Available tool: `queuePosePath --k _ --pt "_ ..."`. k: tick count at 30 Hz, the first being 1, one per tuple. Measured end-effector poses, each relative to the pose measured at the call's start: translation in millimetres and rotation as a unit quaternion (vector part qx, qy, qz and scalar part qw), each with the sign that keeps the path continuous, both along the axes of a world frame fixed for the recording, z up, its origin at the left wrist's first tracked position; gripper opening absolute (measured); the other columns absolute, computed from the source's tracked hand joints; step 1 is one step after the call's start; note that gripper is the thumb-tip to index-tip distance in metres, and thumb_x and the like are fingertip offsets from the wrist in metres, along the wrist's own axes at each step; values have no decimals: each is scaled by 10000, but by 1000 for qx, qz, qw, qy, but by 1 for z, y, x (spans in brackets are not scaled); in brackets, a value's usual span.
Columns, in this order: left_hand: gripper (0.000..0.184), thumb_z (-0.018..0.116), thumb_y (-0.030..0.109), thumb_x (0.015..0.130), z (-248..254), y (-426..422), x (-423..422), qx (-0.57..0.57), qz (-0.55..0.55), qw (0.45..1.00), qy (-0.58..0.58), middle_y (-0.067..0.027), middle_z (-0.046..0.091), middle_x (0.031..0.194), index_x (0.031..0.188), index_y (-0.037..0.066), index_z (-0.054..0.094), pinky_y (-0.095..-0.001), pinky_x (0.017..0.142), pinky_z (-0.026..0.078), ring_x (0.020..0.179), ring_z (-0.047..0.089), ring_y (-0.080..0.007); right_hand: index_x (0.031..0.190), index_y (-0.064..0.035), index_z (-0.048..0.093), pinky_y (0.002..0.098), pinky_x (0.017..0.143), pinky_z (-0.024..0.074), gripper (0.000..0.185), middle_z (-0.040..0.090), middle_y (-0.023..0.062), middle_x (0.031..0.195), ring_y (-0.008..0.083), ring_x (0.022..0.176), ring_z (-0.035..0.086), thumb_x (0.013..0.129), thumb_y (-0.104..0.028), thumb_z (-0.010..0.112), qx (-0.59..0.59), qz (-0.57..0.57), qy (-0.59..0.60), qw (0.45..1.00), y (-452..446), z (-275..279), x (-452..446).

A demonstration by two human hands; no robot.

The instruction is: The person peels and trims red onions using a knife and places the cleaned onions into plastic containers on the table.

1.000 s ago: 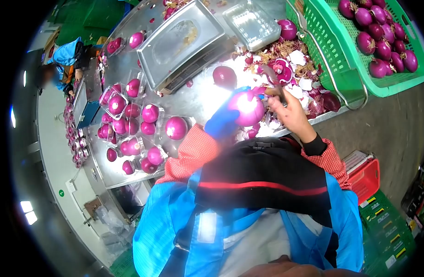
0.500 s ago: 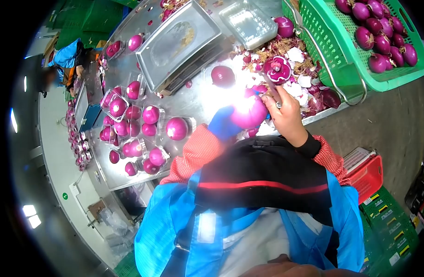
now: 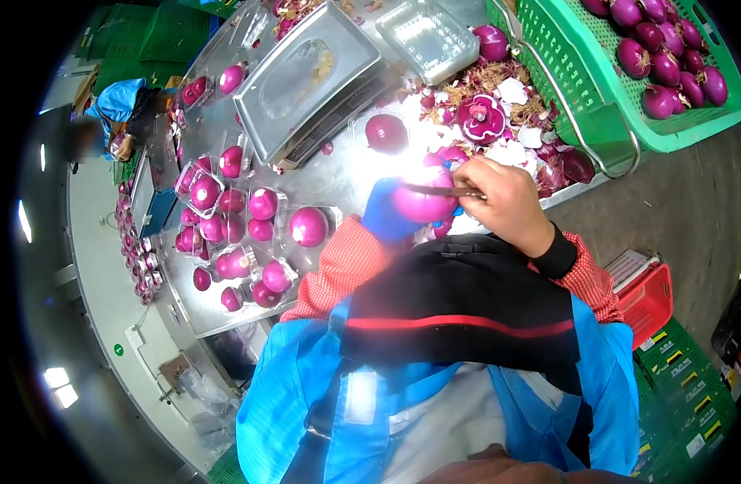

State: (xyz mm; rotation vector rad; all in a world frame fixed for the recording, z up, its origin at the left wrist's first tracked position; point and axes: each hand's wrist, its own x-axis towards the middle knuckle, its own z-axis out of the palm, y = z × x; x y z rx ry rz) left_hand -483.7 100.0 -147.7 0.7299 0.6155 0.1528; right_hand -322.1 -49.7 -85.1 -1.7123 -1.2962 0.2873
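A red onion, washed out by glare, sits in my left hand, which wears a blue glove and wraps round its left side. My bare right hand is closed on a small knife; its dark blade lies across the upper part of the onion. Just beyond my hands is a heap of onion skins with a dark red cut piece on it. Another onion rests in a clear tray to the upper left of the held one.
Packed onions in clear trays stand at the left, near a metal scale. An empty clear tray lies beyond the skins. A green crate of onions is at the right, a red basket below. A co-worker is far left.
The knife has swung from pointing away to lying across the onion. My right hand has turned over with it. My left hand still holds the onion, with little movement.
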Motion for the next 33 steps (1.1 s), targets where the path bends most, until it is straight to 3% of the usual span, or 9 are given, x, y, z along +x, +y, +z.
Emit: queuePosePath --k 4,7,9,14,19,25,29,31,33 --pt "692 610 347 839 25 7 2 98 -121 988 7 -192 464 1356 1392 7 371 -490 982 424 1209 503 -313 855 -52 600 328 543 485 180 615 85 750 229 636 635 732 -27 728 28 -25 6 999 2 1 -9" --pt "441 634 260 886 34 1 8 -85 -29 991 -96 -122 614 1131 1208 -24 536 -315 799 529 993 625 -182 864 -63 605 324 550 491 208 622 75 762 230 649 647 706 -34 738 57 -59 36 996 4 1 -16" --pt "576 676 331 852 28 4 12 -142 -64 964 -215 -126 584 1195 1267 -12 472 -329 857 518 1066 602 -197 873 -74 609 329 561 500 225 633 72 780 241 673 660 693 -50 742 57 -77 46 994 3 0 -16" --pt "705 746 393 773 43 1 15 -30 -82 981 -174 -130 576 1215 1285 7 451 -346 969 482 1114 590 -235 871 -60 604 303 550 495 214 624 73 757 202 639 647 696 -8 717 62 -98 27 993 1 -1 -17" --pt "727 773 364 738 30 -9 -4 44 -41 997 -49 -137 593 1196 1301 3 489 -376 978 488 1113 600 -256 877 -28 606 216 553 434 87 608 8 738 50 610 539 822 5 665 190 -217 300 909 -5 33 7" --pt "776 766 296 732 27 7 -3 -39 -95 990 -98 -160 572 1272 1370 -10 447 -411 998 490 1160 591 -299 1014 13 636 274 615 468 244 666 45 820 106 665 580 906 -201 682 -107 -83 208 969 2 1 23" --pt "851 761 278 727 37 5 2 17 -109 990 -93 -152 533 1332 1435 -3 382 -414 1081 416 1246 528 -290 1131 5 591 294 741 510 299 678 69 904 147 793 633 925 -202 653 -82 58 427 899 11 1 6" --pt "843 753 279 745 29 8 2 58 -124 988 -77 -149 520 1353 1442 -3 372 -422 1090 403 1265 512 -286 1087 2 604 286 722 509 258 659 53 869 135 766 626 913 -178 667 -56 44 267 961 13 -5 1" --pt "835 744 280 764 20 8 0 45 -107 991 -60 -149 513 1365 1450 -4 360 -426 1085 408 1273 506 -285 982 -5 596 246 661 464 158 624 41 813 103 709 577 898 -125 658 -53 118 355 926 9 8 1"
